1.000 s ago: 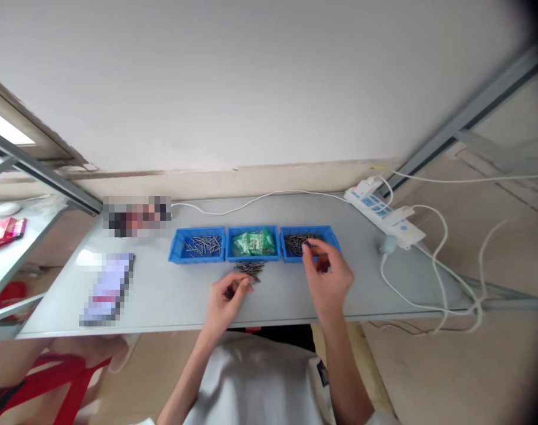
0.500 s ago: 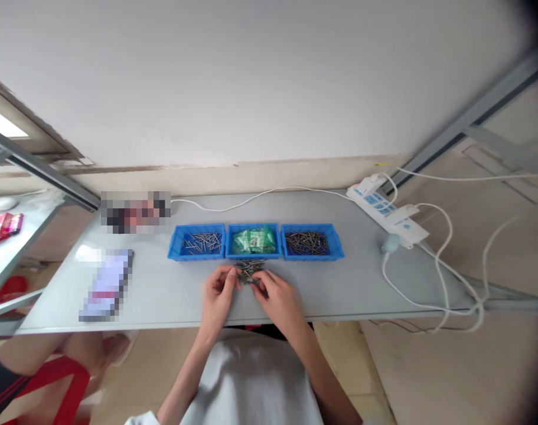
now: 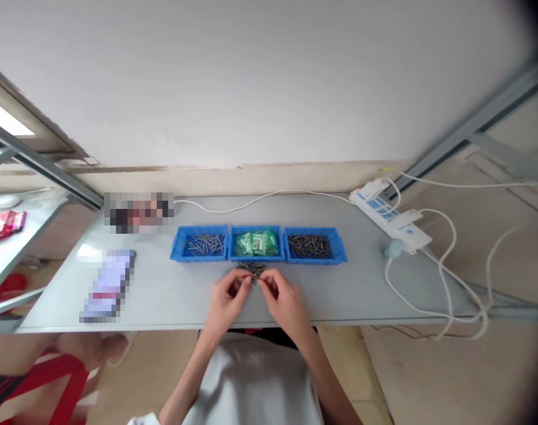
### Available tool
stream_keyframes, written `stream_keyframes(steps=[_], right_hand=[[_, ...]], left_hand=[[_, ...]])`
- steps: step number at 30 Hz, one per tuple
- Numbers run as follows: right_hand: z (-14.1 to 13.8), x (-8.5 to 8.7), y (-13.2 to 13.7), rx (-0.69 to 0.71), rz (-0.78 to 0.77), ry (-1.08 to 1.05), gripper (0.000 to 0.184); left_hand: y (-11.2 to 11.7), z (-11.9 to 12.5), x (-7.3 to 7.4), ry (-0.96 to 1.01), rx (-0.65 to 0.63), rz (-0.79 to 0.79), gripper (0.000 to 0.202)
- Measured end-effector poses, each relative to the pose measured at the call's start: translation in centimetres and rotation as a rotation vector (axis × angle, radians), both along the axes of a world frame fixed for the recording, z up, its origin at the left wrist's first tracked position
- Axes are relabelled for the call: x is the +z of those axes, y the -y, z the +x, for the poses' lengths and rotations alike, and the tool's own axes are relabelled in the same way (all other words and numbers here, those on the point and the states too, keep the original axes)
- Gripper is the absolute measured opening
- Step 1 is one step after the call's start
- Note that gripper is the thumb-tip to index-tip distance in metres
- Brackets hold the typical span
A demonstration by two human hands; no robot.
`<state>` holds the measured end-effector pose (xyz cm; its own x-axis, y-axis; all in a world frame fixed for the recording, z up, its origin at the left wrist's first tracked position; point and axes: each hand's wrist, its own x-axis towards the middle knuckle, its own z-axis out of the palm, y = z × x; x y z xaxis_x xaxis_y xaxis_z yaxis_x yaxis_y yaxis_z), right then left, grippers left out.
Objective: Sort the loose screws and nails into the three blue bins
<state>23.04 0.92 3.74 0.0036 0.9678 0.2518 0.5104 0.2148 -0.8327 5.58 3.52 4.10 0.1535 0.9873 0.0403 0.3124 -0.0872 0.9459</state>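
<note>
A small heap of thin metal pieces, like screws or nails (image 3: 251, 267), lies on the table just in front of the middle blue tray (image 3: 255, 258). At its near edge, my left hand (image 3: 230, 294) is closed, thumb and fingers pinched. My right hand (image 3: 283, 295) faces it, also pinched, with the fingertips of both almost meeting. What sits between them is too small to make out. Green and white packets (image 3: 256, 242) fill the middle tray. The left blue tray (image 3: 198, 258) has silvery thin pieces inside, the right blue tray (image 3: 339, 251) darker, browner ones.
A white power strip (image 3: 390, 218) with plugs and loose cables (image 3: 446, 254) occupies the table's right side. At left are a blurred-out flat item (image 3: 109, 283) and another pixelated object (image 3: 138, 212). Beyond the left edge, a person's leg (image 3: 20, 354) shows by a red stool (image 3: 67, 383).
Both hands have shifted slightly and their fingertips have come closer together at the near edge of the heap. The whole view has moved a little; the trays stay put.
</note>
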Motion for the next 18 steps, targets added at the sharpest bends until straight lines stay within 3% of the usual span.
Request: stream_keyframes(steps=[3,18], right_hand=[[-0.65,0.23,-0.09,0.004,0.009,-0.087,0.009],[-0.7,0.55,0.34,0.007,-0.012,-0.157,0.009]], left_hand=[[-0.08,0.13,-0.25,-0.064,-0.073,0.075,0.02],[-0.03,0.14,-0.34,-0.073,-0.088,0.152,0.012]])
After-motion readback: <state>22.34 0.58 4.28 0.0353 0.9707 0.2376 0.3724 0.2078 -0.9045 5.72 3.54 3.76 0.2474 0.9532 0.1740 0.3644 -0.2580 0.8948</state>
